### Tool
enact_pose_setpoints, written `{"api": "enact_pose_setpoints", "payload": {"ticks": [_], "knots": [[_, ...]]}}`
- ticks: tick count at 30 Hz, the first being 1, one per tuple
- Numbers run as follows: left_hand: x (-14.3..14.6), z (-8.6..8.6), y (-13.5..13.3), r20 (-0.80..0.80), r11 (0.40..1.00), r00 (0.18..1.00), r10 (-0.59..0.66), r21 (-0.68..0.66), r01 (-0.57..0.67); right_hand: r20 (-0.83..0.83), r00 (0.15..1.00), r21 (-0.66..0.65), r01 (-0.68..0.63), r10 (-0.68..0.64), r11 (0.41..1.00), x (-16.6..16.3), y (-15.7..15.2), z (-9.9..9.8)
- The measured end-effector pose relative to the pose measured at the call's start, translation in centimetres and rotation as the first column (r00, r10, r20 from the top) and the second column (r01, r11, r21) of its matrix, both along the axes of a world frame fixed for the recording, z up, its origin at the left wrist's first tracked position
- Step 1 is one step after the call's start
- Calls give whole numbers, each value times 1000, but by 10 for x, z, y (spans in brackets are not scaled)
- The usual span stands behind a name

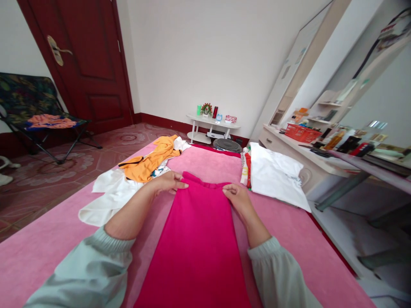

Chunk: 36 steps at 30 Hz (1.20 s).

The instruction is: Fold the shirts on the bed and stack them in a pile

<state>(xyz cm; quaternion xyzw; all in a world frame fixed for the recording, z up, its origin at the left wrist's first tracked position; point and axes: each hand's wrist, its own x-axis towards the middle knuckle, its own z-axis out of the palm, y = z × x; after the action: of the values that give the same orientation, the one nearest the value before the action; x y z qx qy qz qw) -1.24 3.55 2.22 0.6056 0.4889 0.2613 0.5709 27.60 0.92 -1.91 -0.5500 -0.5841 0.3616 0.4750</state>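
Observation:
A bright magenta garment [202, 239], perhaps a skirt, stretches from the middle of the pink bed cover [276, 256] down to the bottom edge of the view. Its gathered waistband lies at the far end. My left hand [168, 182] pinches the left corner of that band, while my right hand [236, 194] pinches the right corner. Between the two hands the band sags slightly. The garment's near end runs out of the picture.
Orange and black clothing [147, 164] and white clothing [109, 196] lie loosely on the left. Folded white clothing [276, 173] sits at the right. A dressing table [321, 158] with bottles and a red basket [302, 133] stands on the right. Beyond the bed is a low white table [212, 121].

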Motion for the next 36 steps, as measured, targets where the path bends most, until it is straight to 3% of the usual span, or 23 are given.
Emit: {"api": "enact_pose_setpoints", "payload": {"ticks": [5, 8, 10, 13, 16, 18, 21, 24, 29, 33, 36], "knots": [[2, -5, 4, 214, 997, 974, 71, -7, -71, -254, 965, -116, -99, 67, 988, 4, -9, 18], [5, -11, 12, 199, 980, 972, 128, 125, -155, -370, 928, -62, -64, 36, 996, -2, -11, 27], [12, -10, 13, 123, 938, 976, 180, 277, -208, -390, 920, 6, -31, 31, 999, -9, -13, 32], [29, -1, 3, 49, 847, 985, 163, 505, -165, -277, 959, 98, -29, 56, 995, -26, -18, 40], [50, 11, -16, 29, 820, 997, -70, 570, 41, -142, 986, 160, -65, 88, 985, -45, -25, 44], [61, 14, -26, 9, 808, 987, -158, 576, 124, -99, 989, 189, -90, 110, 978, -54, -29, 44], [70, 11, -30, 16, 805, 990, -143, 583, 106, -30, 997, 217, -64, 72, 974, -57, -30, 40], [70, 6, -25, 68, 833, 988, -139, 548, 79, 172, 985, 220, -16, -23, 975, -50, -28, 34], [66, 10, -21, 73, 841, 995, -71, 541, 20, 432, 900, 74, -105, 63, 992, -42, -30, 35], [60, 17, -25, -109, 836, 987, -115, 526, 155, 508, 861, 163, -113, 15, 980, -46, -35, 42], [56, 21, -29, -309, 792, 944, -113, 546, 273, 528, 849, 238, -158, 9, 958, -48, -36, 46]]}}
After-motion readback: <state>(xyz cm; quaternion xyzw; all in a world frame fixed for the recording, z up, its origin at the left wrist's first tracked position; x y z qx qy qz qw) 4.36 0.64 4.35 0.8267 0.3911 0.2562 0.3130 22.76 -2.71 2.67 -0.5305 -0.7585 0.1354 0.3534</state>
